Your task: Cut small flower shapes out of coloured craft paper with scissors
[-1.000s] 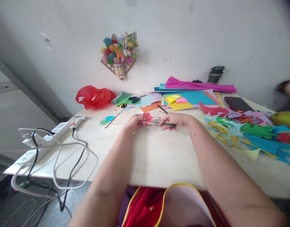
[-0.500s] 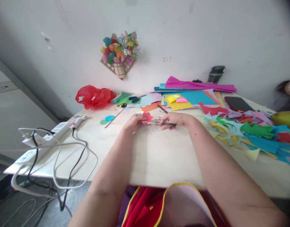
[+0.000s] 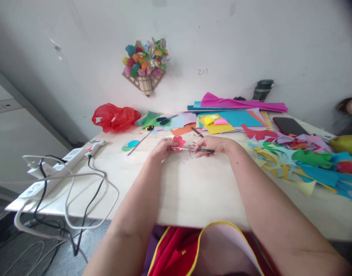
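My left hand (image 3: 163,148) is closed, pinching red paper at its fingertips. A red paper flower (image 3: 179,141) with rounded petals shows just beyond those fingers; whether it is the pinched piece or lies behind it, I cannot tell. In my right hand (image 3: 207,145) is a pair of scissors (image 3: 205,150) with dark handles, fingers wrapped around them. The thin metal blades point left, reaching across the red paper toward my left fingertips. Small paper scraps (image 3: 190,147) lie on the table between both hands.
Colored paper sheets (image 3: 241,118) and a second pair of scissors (image 3: 163,120) lie at the back. Paper offcuts (image 3: 310,161) cover the right side, near a phone (image 3: 290,125). At left are a red plastic bag (image 3: 115,117), a power strip (image 3: 53,172) and looping cables.
My hands stay in nearly the same place. The scissors have shifted very slightly to the right; nothing else visibly moves.
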Motion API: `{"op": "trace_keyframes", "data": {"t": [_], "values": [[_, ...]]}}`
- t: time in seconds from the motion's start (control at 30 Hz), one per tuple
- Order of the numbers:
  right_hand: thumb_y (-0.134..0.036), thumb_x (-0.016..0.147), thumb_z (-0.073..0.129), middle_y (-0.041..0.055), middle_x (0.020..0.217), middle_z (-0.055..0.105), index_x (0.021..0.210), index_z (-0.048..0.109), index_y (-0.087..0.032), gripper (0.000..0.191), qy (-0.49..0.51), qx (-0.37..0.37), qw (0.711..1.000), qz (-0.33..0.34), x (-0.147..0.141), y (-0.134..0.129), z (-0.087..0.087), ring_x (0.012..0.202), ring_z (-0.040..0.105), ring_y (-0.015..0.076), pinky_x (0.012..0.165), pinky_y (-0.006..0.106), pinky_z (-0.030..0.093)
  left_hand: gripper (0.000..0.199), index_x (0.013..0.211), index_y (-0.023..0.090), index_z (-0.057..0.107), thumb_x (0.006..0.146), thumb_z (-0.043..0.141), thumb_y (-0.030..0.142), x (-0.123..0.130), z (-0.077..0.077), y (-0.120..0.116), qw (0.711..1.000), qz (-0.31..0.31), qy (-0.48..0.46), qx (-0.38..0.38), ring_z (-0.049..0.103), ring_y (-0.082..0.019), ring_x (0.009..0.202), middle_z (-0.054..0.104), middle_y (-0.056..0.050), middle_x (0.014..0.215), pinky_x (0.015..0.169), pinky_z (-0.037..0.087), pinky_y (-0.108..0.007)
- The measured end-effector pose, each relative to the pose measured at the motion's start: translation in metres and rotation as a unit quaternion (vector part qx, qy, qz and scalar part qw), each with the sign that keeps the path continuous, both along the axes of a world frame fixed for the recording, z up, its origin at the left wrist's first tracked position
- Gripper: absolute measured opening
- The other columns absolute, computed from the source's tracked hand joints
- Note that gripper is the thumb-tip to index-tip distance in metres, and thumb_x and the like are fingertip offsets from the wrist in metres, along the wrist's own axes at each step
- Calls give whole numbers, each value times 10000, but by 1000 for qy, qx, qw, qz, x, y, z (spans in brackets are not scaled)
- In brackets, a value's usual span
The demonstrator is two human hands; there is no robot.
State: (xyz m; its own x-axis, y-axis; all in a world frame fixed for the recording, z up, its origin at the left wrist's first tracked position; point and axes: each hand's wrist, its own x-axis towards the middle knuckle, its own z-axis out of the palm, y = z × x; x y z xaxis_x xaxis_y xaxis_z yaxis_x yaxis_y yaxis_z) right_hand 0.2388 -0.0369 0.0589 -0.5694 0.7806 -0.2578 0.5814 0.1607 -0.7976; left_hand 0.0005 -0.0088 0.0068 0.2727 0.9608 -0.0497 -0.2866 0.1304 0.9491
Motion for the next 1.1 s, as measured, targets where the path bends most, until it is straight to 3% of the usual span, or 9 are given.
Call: {"op": "trace_keyframes", "data": {"t": [0.7, 1.1], "values": [[-476, 596, 872, -42, 494, 564, 913, 761, -140, 475, -12, -1, 1000, -17, -2, -5, 5, 433, 436, 61, 471, 208, 358, 102, 567, 134, 620, 565, 694, 64, 0, 3, -1, 1000, 0, -20, -2, 536, -114, 493, 590, 0, 520, 598, 494, -264], [-430, 589, 869, -60, 464, 536, 856, 744, -137, 416, 6, -11, 1000, -3, -1, -5, 5, 409, 406, 50, 444, 202, 325, 87, 587, 117, 643, 538, 686, 60, 0, 1, 0, 1000, -9, -21, -2, 579, -132, 549, 655, -33, 593, 601, 472, -260]]}}
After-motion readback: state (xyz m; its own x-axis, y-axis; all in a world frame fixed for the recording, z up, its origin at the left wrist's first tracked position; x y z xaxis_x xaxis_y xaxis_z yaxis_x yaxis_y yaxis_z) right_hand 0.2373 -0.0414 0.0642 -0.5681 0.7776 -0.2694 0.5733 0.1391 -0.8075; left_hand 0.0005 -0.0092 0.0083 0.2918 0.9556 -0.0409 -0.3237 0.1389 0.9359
